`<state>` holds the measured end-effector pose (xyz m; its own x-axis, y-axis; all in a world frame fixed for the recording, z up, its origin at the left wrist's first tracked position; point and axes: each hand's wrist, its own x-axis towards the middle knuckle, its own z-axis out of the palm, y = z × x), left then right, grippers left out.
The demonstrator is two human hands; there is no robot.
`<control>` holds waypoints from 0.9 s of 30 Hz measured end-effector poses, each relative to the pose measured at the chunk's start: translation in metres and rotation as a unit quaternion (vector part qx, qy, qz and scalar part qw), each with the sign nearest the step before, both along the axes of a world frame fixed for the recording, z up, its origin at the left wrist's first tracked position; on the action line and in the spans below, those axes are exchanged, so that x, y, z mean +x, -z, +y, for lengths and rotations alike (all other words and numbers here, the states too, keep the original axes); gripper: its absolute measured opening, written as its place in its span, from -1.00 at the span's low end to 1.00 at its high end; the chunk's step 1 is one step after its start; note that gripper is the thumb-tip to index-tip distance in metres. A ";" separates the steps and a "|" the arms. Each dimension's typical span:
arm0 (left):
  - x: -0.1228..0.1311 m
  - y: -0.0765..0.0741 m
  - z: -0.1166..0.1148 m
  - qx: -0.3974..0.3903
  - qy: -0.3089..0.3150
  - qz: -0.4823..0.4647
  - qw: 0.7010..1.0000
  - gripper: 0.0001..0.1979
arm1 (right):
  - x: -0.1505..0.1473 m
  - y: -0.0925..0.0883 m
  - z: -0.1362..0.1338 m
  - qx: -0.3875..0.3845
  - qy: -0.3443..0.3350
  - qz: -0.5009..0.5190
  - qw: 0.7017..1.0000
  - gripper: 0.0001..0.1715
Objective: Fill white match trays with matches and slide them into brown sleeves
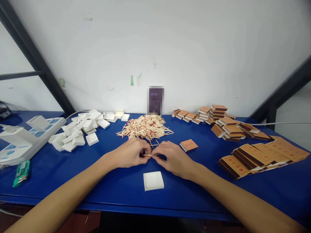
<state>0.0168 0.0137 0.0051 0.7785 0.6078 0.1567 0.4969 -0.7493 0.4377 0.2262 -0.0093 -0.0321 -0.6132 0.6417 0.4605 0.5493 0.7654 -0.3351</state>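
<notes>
My left hand (133, 152) and my right hand (171, 158) meet at the middle of the blue table, fingertips almost touching. Between them are a few matches (147, 155), pinched by the fingers of both hands; how many cannot be made out. Just beyond the hands lies a large heap of loose red-tipped matches (145, 126), with a few stray ones at its near edge. Nearer to me a white matchbox tray (153, 181) lies flat, open side up. Right of my right hand sits a single orange matchbox (189, 145).
White matchbox trays (79, 127) are piled at the left, beside a power strip (31, 142) and a green packet (21, 173). Stacked matchboxes (218, 113) and flat rows of matchbox sleeves (257, 155) occupy the right. A blurred dark object (155, 100) stands against the wall.
</notes>
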 end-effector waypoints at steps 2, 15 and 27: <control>0.000 0.000 0.000 -0.005 0.003 -0.008 1.000 -0.92 | -0.001 0.000 -0.001 0.011 0.001 0.000 1.000 -0.90; 0.003 0.002 -0.003 -0.034 0.011 -0.043 0.998 -0.88 | -0.005 -0.003 -0.002 -0.003 0.010 0.033 0.999 -0.87; 0.000 -0.014 -0.022 -0.056 0.100 -0.102 0.988 -0.87 | 0.009 -0.041 -0.028 -0.131 -0.083 0.079 0.985 -0.87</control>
<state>0.0171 -0.0080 0.0190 0.8438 0.4672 0.2641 0.2361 -0.7651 0.5991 0.2353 -0.0375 0.0087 -0.6539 0.6478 0.3908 0.3485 0.7164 -0.6044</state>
